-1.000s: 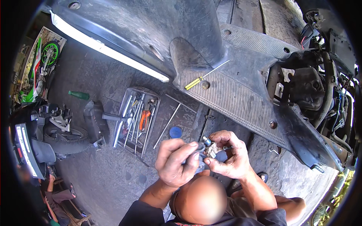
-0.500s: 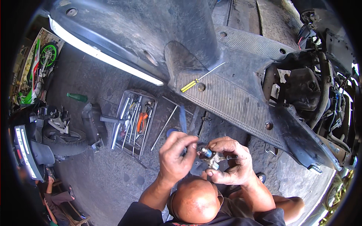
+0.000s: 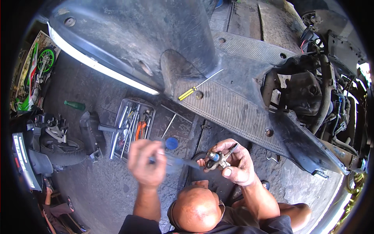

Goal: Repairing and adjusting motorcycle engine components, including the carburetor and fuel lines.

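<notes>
1. Rough, stained dark-grey floor (image 3: pixel 101 179) is spreading beneath everything, its surface looking scuffed and uneven.
2. Above it, a scratched dark plastic scooter body panel (image 3: pixel 136 43) is curving smoothly, and a long glossy white strip (image 3: pixel 97 64) is running along its lower edge.
3. Beside that panel, a grey plastic footboard (image 3: pixel 230 111) is showing fine parallel ribs and round recesses; a slim screwdriver with a yellow handle (image 3: pixel 187 93) and a thin metal shaft is lying across it.
4. The person's right hand (image 3: pixel 240 167), its skin smudged with grime, is pinching a small metal fitting with a silver tip, a blue ring and a pale, knobbly body (image 3: pixel 218 159) between thumb and fingers, over the floor near the footboard's edge.
5. The left hand (image 3: pixel 147 162) is staying apart from the right, fingers curled; blur is hiding whether they are gripping anything. A smeared bluish streak is stretching from it toward the fitting.
6. Near the left hand, a flat round blue disc (image 3: pixel 171 143) and a T-shaped metal rod (image 3: pixel 169 125) are lying on the floor.
7. Next to them, a rounded grey tray (image 3: pixel 153 111) is holding shiny metal tools and orange-handled pliers (image 3: pixel 140 130).
</notes>
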The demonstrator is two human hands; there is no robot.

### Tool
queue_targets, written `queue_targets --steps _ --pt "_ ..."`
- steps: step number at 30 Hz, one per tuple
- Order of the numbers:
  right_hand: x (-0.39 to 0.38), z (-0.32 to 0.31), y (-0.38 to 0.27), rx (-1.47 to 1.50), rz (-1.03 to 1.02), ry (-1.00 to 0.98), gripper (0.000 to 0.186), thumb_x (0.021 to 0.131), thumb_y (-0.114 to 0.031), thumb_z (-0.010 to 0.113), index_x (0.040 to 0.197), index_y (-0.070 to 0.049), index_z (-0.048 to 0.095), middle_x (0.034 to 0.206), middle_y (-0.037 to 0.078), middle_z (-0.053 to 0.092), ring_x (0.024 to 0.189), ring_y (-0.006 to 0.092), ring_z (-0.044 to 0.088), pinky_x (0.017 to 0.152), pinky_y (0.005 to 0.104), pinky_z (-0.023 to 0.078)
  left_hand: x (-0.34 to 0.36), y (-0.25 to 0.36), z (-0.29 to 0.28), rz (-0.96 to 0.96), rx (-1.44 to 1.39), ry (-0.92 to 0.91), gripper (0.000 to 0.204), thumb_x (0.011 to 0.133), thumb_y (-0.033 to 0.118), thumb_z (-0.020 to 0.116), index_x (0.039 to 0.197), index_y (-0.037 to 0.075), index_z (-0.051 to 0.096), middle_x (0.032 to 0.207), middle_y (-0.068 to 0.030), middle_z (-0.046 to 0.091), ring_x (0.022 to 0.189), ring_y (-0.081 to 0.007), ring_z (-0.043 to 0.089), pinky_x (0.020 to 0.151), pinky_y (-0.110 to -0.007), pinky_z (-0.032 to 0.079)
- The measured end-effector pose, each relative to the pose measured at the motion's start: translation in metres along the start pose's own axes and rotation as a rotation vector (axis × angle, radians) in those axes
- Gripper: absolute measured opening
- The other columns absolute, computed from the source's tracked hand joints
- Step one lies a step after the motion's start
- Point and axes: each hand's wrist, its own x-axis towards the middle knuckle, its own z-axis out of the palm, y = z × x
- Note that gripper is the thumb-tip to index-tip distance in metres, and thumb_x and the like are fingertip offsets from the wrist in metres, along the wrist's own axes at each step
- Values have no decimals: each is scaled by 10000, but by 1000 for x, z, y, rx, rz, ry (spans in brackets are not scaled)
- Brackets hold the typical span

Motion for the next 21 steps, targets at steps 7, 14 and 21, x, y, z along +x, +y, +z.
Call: queue_targets --steps 7,14,21 --pt "-1 -11 -9 -9 -55 -28 568 854 30 760 1383 18 555 1366 158 598 1223 210 629 1033 355 508 35 -79 -64 -234 588 -195 421 868 68 737 1271 -29 662 1181 -241 637 1076 -449 618 958 -477 492" --pt "2 2 -43 115 -13 -62 606 862 -127 774 1375 89 534 1275 155 654 1113 197 662 1009 354 515 16 -38 -14 -323 213 -220 321 873 61 754 1182 -24 722 986 -147 712 748 -228 652 717 -371 531" --pt "-26 56 -105 -229 -207 -128 397 831 -241 835 1077 38 695 970 198 713 902 331 716 848 449 554 20 0 8 -158 25 -152 146 901 19 740 1033 -43 754 861 -121 719 675 -142 615 597 -274 472"
